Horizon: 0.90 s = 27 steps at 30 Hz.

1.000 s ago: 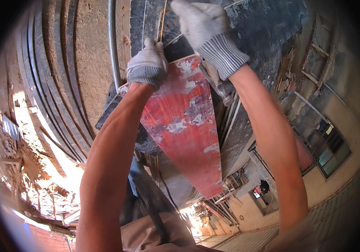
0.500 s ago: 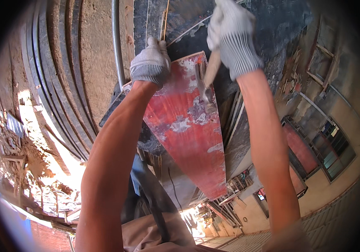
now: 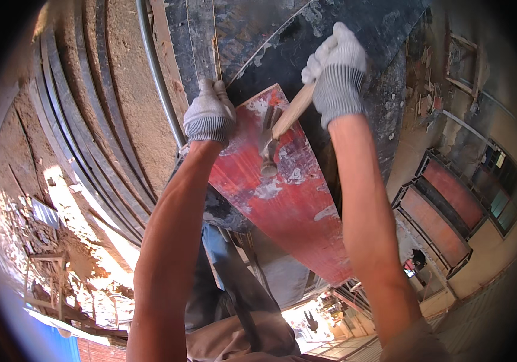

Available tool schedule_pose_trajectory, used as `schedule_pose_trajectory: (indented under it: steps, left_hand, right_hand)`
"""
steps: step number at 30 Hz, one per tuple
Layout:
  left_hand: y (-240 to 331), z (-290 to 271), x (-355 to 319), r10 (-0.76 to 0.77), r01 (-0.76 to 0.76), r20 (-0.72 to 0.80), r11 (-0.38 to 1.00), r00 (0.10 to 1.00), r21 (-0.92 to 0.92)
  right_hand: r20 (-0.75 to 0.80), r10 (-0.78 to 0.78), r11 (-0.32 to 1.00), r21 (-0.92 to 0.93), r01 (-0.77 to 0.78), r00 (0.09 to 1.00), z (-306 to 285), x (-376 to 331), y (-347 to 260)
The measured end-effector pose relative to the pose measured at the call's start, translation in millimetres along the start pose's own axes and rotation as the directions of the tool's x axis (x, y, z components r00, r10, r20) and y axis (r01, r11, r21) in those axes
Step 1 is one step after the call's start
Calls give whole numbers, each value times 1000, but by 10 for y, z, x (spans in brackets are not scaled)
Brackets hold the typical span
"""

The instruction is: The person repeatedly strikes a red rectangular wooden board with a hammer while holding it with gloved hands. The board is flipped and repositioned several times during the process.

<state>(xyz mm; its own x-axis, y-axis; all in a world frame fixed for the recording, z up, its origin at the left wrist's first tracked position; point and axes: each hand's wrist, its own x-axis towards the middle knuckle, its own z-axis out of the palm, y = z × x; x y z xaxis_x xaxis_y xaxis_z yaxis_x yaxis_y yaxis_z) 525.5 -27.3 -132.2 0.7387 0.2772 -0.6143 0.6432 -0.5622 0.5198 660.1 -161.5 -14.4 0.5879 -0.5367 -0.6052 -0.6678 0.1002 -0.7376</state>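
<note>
My right hand [image 3: 338, 72], in a white knit glove with a grey ribbed cuff, grips the wooden handle of a claw hammer [image 3: 291, 114]. The metal hammer head is over the upper part of a worn red board [image 3: 276, 211] with whitish patches; I cannot tell whether it touches. At the board's upper left edge is my left hand [image 3: 210, 111], gloved the same way. Its fingers are bent and close together, and whatever they pinch is hidden. Beneath the red board's upper end lies a dark, scuffed panel [image 3: 282, 54].
A metal pipe [image 3: 160, 75] runs along the panel's left side. Further left, several long curved dark strips [image 3: 98, 108] lie on brown ground. Two reddish panels in a dark frame [image 3: 433, 208] stand at the right by a wall. A wooden stand [image 3: 50, 274] is at lower left.
The hammer has shifted left across the red board, its head now nearer my left hand. My left hand stays at the board's edge. The whole view has tilted slightly.
</note>
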Motion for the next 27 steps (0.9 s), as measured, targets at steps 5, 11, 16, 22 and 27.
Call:
schedule_pose_trajectory:
  steps: [5, 11, 16, 22, 27]
  left_hand:
    - [3, 20, 11, 16, -16, -6, 1000, 1000, 27]
    - [6, 28, 29, 5, -6, 22, 998, 1000, 56]
    - [6, 40, 57, 27, -26, -17, 998, 999, 52]
    - [-47, 57, 32, 49, -49, -11, 999, 999, 23]
    - [-3, 27, 18, 29, -29, 6, 999, 1000, 29]
  right_hand:
    - [-221, -566, 793, 116, 598, 794, 142, 309, -1055]
    - [418, -395, 903, 341, 262, 818, -528, -346, -801]
    - [-4, -153, 985, 77, 153, 988, -303, -61, 63]
    - [-92, -49, 946, 315, 76, 995, -395, -55, 64]
    - [451, -813, 581, 593, 558, 368, -1087, -775, -116]
